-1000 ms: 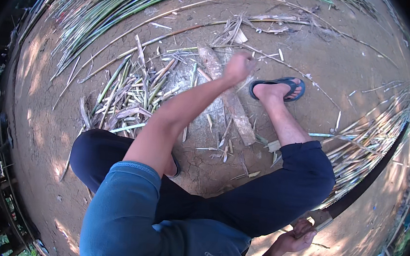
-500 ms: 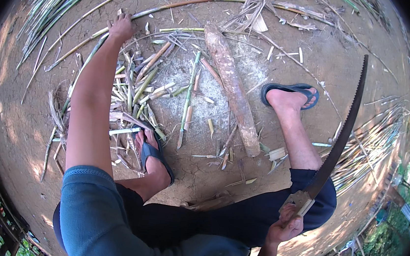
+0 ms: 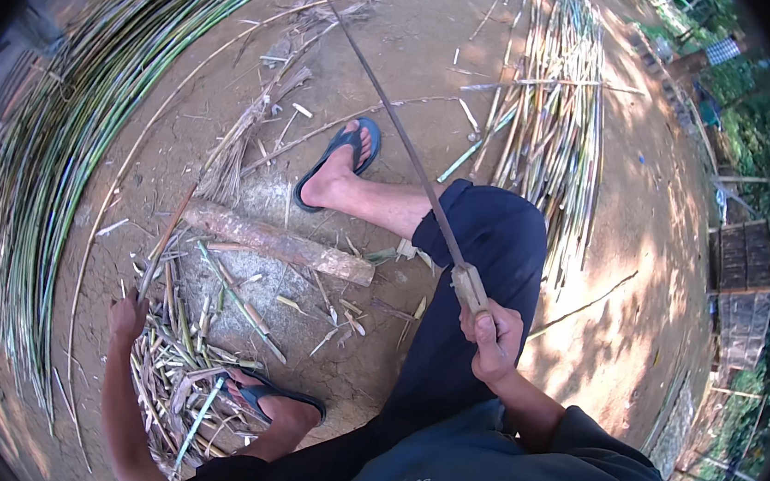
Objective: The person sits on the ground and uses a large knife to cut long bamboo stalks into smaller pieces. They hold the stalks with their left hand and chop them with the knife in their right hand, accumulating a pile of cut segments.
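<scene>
My right hand (image 3: 492, 340) is closed around the handle of a long, dark pruning saw (image 3: 396, 121). Its narrow blade points up and away to the left, over my bent right knee. Down at the left, my left hand (image 3: 126, 316) grips the near end of a thin brown bamboo cane (image 3: 166, 236). From that hand the cane runs away across the ground, with a dry leafy tuft (image 3: 244, 148) alongside it. A short thick log (image 3: 283, 245) lies between my sandalled feet, close to the cane. The saw blade is apart from the cane.
Cut bamboo pieces (image 3: 172, 350) and husks pile around my left foot. A large bundle of green canes (image 3: 71, 131) curves along the left. Another bundle of paler canes (image 3: 553, 127) lies beyond my right knee. A woven structure (image 3: 742, 284) stands at the far right.
My view has swung to the right, so the ground appears turned. My left hand has come lower in view with the cane. The saw now slants left across the middle.
</scene>
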### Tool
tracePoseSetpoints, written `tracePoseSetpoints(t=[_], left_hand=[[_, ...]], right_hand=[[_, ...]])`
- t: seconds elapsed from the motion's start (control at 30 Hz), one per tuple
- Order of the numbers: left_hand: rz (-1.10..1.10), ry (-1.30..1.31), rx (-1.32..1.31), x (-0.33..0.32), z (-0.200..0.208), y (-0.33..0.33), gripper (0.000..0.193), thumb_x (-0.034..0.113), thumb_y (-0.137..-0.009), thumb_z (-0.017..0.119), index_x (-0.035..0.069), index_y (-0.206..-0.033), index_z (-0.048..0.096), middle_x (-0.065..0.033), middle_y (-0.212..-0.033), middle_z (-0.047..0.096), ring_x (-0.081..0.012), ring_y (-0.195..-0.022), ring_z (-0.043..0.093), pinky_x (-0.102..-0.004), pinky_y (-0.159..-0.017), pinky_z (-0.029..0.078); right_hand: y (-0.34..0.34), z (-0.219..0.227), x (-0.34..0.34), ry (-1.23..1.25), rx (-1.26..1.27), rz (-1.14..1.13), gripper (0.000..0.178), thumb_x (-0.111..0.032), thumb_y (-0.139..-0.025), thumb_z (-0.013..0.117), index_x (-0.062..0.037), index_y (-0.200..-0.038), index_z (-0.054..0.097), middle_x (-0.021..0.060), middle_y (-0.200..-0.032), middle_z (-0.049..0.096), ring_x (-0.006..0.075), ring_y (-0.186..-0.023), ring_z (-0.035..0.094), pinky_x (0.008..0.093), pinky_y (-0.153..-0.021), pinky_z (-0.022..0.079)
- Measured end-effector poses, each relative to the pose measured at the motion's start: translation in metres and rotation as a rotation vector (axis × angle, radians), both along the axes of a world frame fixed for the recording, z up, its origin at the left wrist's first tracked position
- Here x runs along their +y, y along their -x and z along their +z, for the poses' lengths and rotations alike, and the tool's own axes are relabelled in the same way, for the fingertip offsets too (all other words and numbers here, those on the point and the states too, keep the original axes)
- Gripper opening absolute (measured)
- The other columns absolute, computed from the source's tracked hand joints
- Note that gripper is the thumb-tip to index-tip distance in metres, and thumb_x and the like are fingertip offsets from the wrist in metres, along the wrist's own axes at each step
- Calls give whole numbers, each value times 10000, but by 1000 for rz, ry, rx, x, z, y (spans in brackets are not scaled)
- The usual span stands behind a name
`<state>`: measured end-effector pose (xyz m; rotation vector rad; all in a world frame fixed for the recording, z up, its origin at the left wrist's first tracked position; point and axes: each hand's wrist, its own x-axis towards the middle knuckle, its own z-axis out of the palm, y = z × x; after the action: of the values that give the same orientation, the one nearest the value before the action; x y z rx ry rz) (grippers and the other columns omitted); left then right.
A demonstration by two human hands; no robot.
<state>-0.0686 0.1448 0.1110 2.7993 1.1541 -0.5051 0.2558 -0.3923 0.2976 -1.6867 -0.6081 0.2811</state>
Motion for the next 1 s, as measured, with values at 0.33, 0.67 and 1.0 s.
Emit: tracePoseSetpoints(t=[0.33, 0.67, 1.0], left_hand=[[81, 65, -291, -43, 127, 15, 366, 359, -912, 585, -4, -878, 550, -222, -676, 544, -405, -621, 547, -506, -575, 374], [69, 376, -160, -95, 98, 30, 336, 303, -909, 603, -22, -837, 558, -201, -649, 573, -336, -583, 576, -448, -556, 415], [127, 415, -181, -81, 86, 46, 321, 290, -912, 581, -28, -877, 552, -194, -702, 571, -325, -631, 556, -433, -608, 431]], right_hand=[[-111, 53, -71, 181, -69, -341, 401, -347, -951, 581, 2, -754, 592, 9, -569, 472, 99, -526, 438, 290, -492, 331], [-395, 13, 33, 1360, -587, -116, 301, -175, -805, 557, -31, -1024, 703, 158, -1050, 701, 335, -985, 677, 429, -824, 549], [-319, 82, -63, 1789, -335, 117, 292, -130, -768, 535, 44, -946, 687, 207, -1021, 687, 336, -909, 689, 465, -759, 562]])
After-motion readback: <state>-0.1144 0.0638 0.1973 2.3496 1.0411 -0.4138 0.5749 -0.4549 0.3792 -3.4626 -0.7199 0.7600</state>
